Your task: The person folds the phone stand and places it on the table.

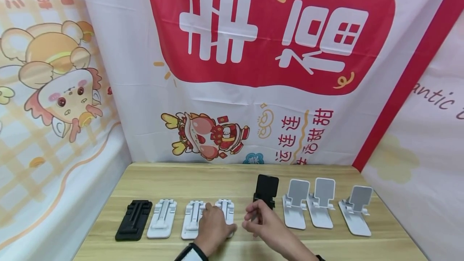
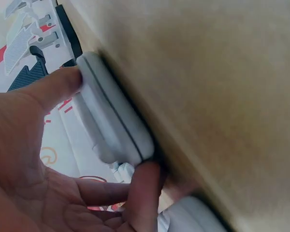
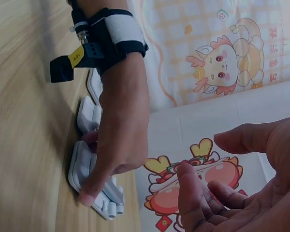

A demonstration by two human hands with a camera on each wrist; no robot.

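My left hand (image 1: 213, 228) holds a folded white phone stand (image 1: 228, 208) by its two long edges, thumb on one side and fingers on the other. In the left wrist view this stand (image 2: 111, 116) sits close over the wood, and the hand hides much of it in the head view. To the right, my right hand (image 1: 268, 224) hovers with loosely bent fingers and nothing between them, as the right wrist view also shows. Behind it stands an unfolded black phone stand (image 1: 266, 188), its lower part covered by the hand.
Left of the hands lie a folded black stand (image 1: 133, 220) and two folded white ones (image 1: 162, 218), (image 1: 189, 222). Unfolded white stands (image 1: 295, 214), (image 1: 324, 208), (image 1: 357, 212) line the right side. Printed cloth (image 1: 127, 71) hangs around the wooden table (image 1: 188, 176).
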